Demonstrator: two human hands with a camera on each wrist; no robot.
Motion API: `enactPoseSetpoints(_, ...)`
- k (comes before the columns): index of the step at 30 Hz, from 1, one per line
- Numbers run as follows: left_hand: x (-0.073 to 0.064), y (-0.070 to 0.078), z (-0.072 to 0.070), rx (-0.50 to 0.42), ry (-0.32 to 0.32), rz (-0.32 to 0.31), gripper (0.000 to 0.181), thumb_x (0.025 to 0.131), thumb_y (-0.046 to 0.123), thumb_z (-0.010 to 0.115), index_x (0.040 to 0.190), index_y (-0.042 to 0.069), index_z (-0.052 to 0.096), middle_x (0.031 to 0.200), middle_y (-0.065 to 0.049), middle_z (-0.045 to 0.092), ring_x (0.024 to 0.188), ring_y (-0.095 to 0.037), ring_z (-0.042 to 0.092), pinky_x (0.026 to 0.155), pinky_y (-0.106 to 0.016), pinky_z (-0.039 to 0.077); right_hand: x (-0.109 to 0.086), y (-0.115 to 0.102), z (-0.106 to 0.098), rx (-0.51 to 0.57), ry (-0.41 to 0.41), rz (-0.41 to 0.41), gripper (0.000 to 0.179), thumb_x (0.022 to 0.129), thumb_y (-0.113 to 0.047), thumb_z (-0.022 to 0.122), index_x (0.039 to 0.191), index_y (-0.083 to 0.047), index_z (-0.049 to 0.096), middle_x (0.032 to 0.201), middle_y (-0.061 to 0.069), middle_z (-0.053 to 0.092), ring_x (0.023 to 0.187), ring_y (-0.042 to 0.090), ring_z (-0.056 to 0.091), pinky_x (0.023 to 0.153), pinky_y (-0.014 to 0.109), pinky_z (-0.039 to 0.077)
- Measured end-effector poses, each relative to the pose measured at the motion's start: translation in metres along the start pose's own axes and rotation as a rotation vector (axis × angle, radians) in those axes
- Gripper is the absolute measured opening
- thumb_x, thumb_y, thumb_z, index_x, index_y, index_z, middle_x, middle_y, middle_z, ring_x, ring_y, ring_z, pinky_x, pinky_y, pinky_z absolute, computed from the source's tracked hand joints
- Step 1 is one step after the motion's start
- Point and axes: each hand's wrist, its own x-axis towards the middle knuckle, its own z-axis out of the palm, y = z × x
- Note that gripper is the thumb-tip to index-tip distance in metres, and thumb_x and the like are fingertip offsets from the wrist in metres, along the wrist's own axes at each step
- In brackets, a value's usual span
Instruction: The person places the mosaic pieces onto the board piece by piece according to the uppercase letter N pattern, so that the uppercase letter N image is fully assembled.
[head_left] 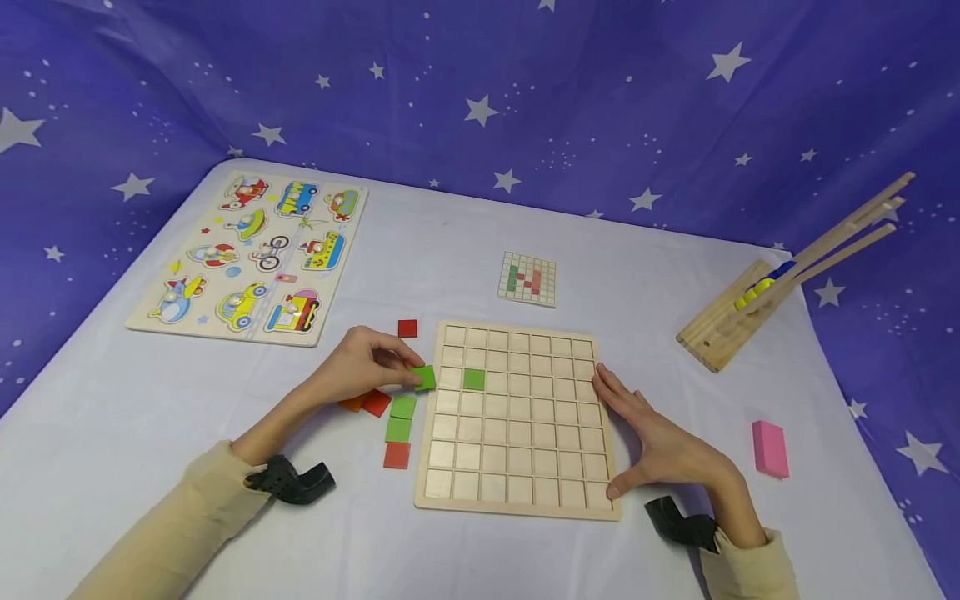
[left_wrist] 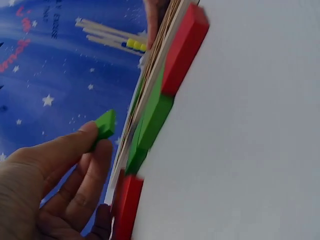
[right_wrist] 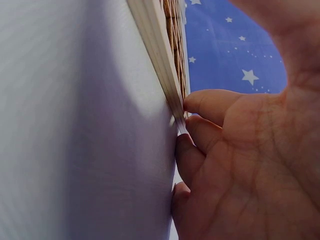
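Observation:
Between thumb and fingers, my left hand (head_left: 366,360) pinches a green square tile (head_left: 425,378), held at the left rim of a wooden grid board (head_left: 517,510); the left wrist view shows this tile (left_wrist: 105,124) raised and tilted. Another green tile (head_left: 474,380) lies in a cell of the board's second column. Along the board's right edge, my right hand (head_left: 667,442) rests with thumb and fingers spread, fingertips touching the rim. Beside the board's left side lie green tiles (head_left: 403,407), red tiles (head_left: 397,455) and an orange tile (head_left: 352,405), the last partly hidden by my left wrist.
A small pattern card (head_left: 528,279) with green and red squares lies behind the board. At the back left is a vehicle picture puzzle (head_left: 247,258). A wooden stand with rods (head_left: 720,333) and yellow and blue beads stands right, near a pink block (head_left: 770,448).

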Motion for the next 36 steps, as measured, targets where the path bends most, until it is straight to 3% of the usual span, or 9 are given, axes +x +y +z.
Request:
enactPoseSetpoints(4,0.005,0.015,0.013,-0.025,-0.023,-0.002,0.017,0.074,0.016,0.082,0.089,0.009,0.076,0.080,-0.004,0.074,0.070,-0.012,0.068,0.066,-0.021,0.051,0.000,0.000,0.000,0.009,0.000,0.002,0.136,0.053,-0.041,0.092,0.155,-0.007,0.008,0.162,0.013,-0.006,0.150,0.016,-0.008,0.107,0.004,-0.009)
enactPoseSetpoints(7,0.009,0.025,0.024,-0.021,-0.042,0.030,0.016,0.074,0.016,0.083,0.087,0.011,0.076,0.079,-0.002,0.073,0.069,-0.013,0.068,0.066,-0.021,0.051,0.000,0.000,0.000,0.011,-0.001,0.002,0.136,0.053,-0.040,0.092,0.155,-0.007,0.008,0.162,0.013,-0.006,0.150,0.019,-0.008,0.107,0.005,-0.009)
enactPoseSetpoints(12,0.016,0.033,0.038,-0.018,-0.083,0.051,0.015,0.073,0.017,0.083,0.086,0.012,0.076,0.077,0.000,0.073,0.068,-0.012,0.067,0.067,-0.022,0.051,0.001,0.000,0.000,0.013,-0.001,-0.002,0.136,0.053,-0.040,0.092,0.155,-0.007,0.008,0.162,0.013,-0.006,0.150,0.017,-0.008,0.107,0.005,-0.009)
enactPoseSetpoints(17,0.019,0.033,0.044,0.002,-0.116,0.037,0.014,0.074,0.015,0.082,0.086,0.013,0.076,0.075,0.001,0.072,0.067,-0.011,0.066,0.065,-0.022,0.050,0.000,0.000,0.000,0.018,-0.001,-0.006,0.134,0.056,-0.042,0.090,0.155,-0.007,0.008,0.162,0.015,-0.006,0.148,0.007,-0.010,0.112,0.013,-0.011)
enactPoseSetpoints(23,0.020,0.029,0.045,0.059,-0.133,0.100,0.012,0.076,0.012,0.081,0.087,0.011,0.076,0.077,0.002,0.072,0.067,-0.008,0.064,0.063,-0.021,0.051,-0.001,0.001,0.000,0.027,-0.001,-0.001,0.132,0.058,-0.042,0.090,0.155,-0.006,0.007,0.162,0.015,-0.007,0.148,0.008,-0.011,0.119,0.036,-0.011)
enactPoseSetpoints(25,0.020,0.027,0.045,0.073,-0.132,0.126,0.011,0.076,0.011,0.080,0.087,0.011,0.077,0.079,0.003,0.072,0.068,-0.006,0.063,0.064,-0.021,0.052,-0.001,0.000,0.000,0.026,-0.002,-0.003,0.132,0.057,-0.042,0.090,0.155,-0.006,0.007,0.162,0.015,-0.007,0.149,0.010,-0.010,0.119,0.033,-0.011)
enactPoseSetpoints(29,0.019,0.025,0.047,0.084,-0.127,0.170,0.011,0.077,0.011,0.080,0.087,0.011,0.077,0.082,0.003,0.071,0.073,-0.004,0.064,0.068,-0.021,0.052,0.000,-0.001,-0.001,0.011,0.000,-0.003,0.134,0.055,-0.042,0.091,0.155,-0.006,0.008,0.162,0.015,-0.006,0.149,0.013,-0.009,0.112,0.011,-0.011)
enactPoseSetpoints(33,0.019,0.024,0.049,0.101,-0.119,0.197,0.011,0.077,0.011,0.079,0.088,0.012,0.077,0.084,0.003,0.071,0.075,-0.003,0.064,0.072,-0.022,0.052,-0.001,-0.001,-0.001,0.019,-0.005,0.002,0.134,0.056,-0.042,0.090,0.155,-0.006,0.007,0.162,0.015,-0.007,0.149,0.012,-0.010,0.119,0.029,-0.011)
enactPoseSetpoints(36,0.019,0.023,0.050,0.119,-0.116,0.216,0.012,0.077,0.010,0.079,0.089,0.012,0.076,0.085,0.002,0.071,0.074,-0.002,0.063,0.072,-0.022,0.052,-0.001,0.000,-0.001,0.028,-0.008,0.003,0.132,0.058,-0.042,0.090,0.155,-0.006,0.007,0.162,0.015,-0.008,0.148,0.008,-0.011,0.119,0.035,-0.011)
